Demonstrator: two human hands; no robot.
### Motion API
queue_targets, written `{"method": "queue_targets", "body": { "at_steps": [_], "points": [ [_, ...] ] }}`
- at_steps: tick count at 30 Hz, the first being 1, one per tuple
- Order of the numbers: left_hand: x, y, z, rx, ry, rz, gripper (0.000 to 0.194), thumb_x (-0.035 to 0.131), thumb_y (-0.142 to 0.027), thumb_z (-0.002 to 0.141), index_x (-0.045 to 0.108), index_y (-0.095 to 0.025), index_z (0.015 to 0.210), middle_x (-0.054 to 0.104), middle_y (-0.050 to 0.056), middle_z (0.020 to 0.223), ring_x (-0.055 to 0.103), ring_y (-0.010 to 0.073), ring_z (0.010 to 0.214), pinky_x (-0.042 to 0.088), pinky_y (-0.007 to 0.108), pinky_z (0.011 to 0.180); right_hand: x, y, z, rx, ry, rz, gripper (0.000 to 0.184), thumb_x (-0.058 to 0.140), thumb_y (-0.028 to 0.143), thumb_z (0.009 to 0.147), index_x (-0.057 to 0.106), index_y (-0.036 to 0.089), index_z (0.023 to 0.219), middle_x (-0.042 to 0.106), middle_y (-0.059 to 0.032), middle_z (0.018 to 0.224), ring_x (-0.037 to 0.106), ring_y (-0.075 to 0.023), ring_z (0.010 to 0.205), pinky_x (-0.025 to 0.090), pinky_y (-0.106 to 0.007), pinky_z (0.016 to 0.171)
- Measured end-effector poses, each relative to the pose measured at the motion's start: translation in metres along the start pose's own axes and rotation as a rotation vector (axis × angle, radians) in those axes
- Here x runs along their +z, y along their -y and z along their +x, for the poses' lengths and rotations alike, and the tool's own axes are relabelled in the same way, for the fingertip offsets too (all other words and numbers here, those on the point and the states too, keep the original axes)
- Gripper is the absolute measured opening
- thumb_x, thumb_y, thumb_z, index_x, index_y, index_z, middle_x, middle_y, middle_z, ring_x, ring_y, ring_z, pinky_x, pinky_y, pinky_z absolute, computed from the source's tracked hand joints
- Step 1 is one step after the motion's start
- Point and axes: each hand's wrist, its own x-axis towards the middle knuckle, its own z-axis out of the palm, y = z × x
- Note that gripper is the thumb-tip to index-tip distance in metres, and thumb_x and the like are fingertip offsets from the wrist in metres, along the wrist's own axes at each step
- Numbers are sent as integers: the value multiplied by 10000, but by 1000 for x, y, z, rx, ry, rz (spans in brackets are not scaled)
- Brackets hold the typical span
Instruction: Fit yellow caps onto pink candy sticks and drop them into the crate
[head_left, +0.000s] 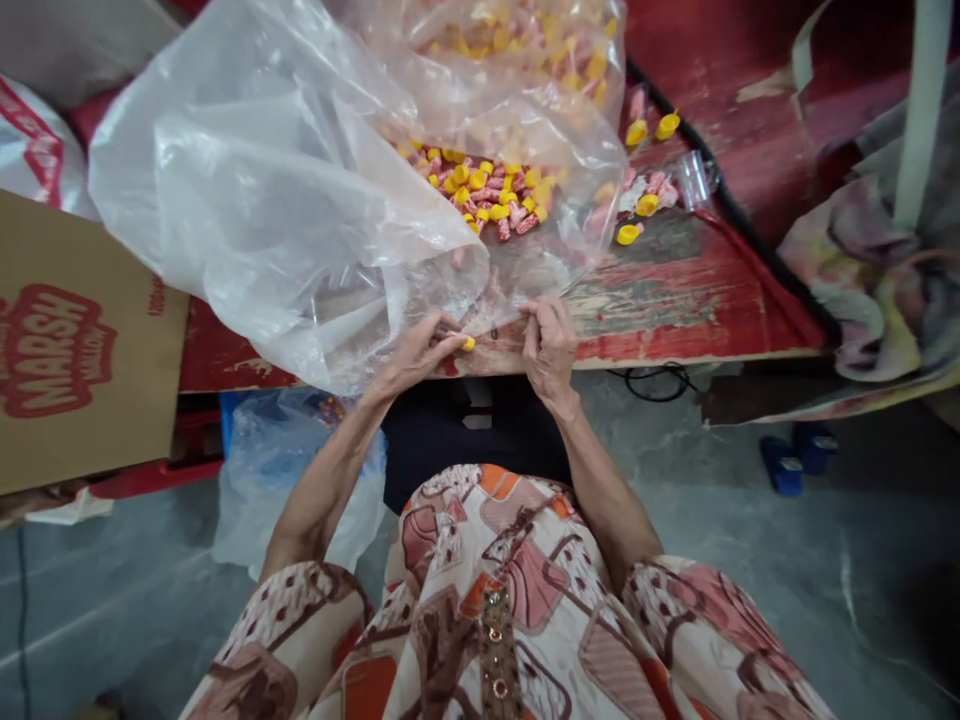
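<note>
My left hand [418, 352] is closed in a pinch at the table's front edge. Between its fingertips is a small yellow-capped tube [468, 343], its body mostly hidden by the fingers. My right hand [551, 348] is curled closed a little to the right, its fingertips at the near edge of a large clear plastic bag [247, 190]. What those fingers hold, if anything, I cannot make out. Inside the bag's open mouth lies a heap of small pink-and-white tubes with yellow caps [499, 190]. More of them show blurred through the plastic farther back.
Several loose capped tubes [646, 204] and a clear cylinder [694, 180] lie right on the worn red table [720, 310]. A cardboard box [90, 340] stands left. Crumpled cloth [877, 280] hangs right. Below are another plastic bag [292, 490] and blue slippers [782, 466].
</note>
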Motion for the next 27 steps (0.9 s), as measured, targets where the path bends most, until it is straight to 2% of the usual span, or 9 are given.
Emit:
{"method": "queue_targets", "body": {
  "at_steps": [3,5,8,12,15,17,21,24,27],
  "points": [
    [0,1,-1,-77,-54,-133,391,772,-597,943,662,-239,1056,781,34,935,739,203,829,564,277,693,1,-3,-1,-20,19,-6,338,401,157,1072,722,243,1139,703,-120,1190,669,-262,1215,566,-472,1125],
    [1,0,-5,-88,-103,-106,408,790,-612,927,671,-236,1033,745,16,865,694,184,757,531,269,652,1,-4,-1,-25,29,-20,346,403,150,1072,728,244,1146,703,-122,1207,667,-258,1224,563,-463,1137],
    [2,-8,-12,-1,-177,75,353,765,-580,967,690,-242,1037,675,-11,794,615,168,691,502,281,654,2,-3,-1,-28,29,-44,366,389,137,1073,729,238,1160,706,-124,1243,671,-250,1237,568,-445,1134],
    [9,-23,-19,157,-250,417,222,696,-458,1042,699,-248,1114,719,30,887,687,222,822,547,342,823,3,-2,-3,-51,36,-53,368,381,136,1075,726,230,1161,718,-126,1245,688,-251,1224,571,-436,1123],
    [23,-28,-17,104,-219,662,132,657,-348,1061,670,-217,1053,742,68,894,736,264,882,536,365,868,3,-1,-4,-61,30,-50,352,383,163,1089,720,219,1173,727,-139,1249,702,-257,1200,583,-431,1099],
    [29,-26,-13,70,-192,715,113,655,-320,1061,650,-210,1039,736,68,870,740,263,849,526,355,834,3,-1,-2,-49,-1,-38,341,386,194,1105,699,213,1239,737,-139,1234,712,-255,1178,595,-430,1081],
    [28,-16,-8,101,-217,569,129,653,-359,1066,624,-233,1056,705,24,849,703,214,766,509,318,744,6,-2,25,-30,-38,-27,385,408,222,1107,585,202,1449,725,-148,1297,711,-253,1187,602,-461,1096],
    [27,-7,-8,133,-281,391,139,643,-366,1065,611,-232,1047,686,10,861,690,185,783,528,300,751,10,-8,64,-73,-23,-98,423,382,210,1104,571,196,1483,684,-169,1357,681,-279,1264,579,-501,1137],
    [29,-3,-11,183,-336,287,125,646,-343,1069,632,-220,1090,685,22,922,678,170,815,550,291,771,17,-21,104,-37,18,-230,435,361,231,1124,577,209,1501,640,-175,1406,651,-309,1311,573,-518,1120]
  ]
}}
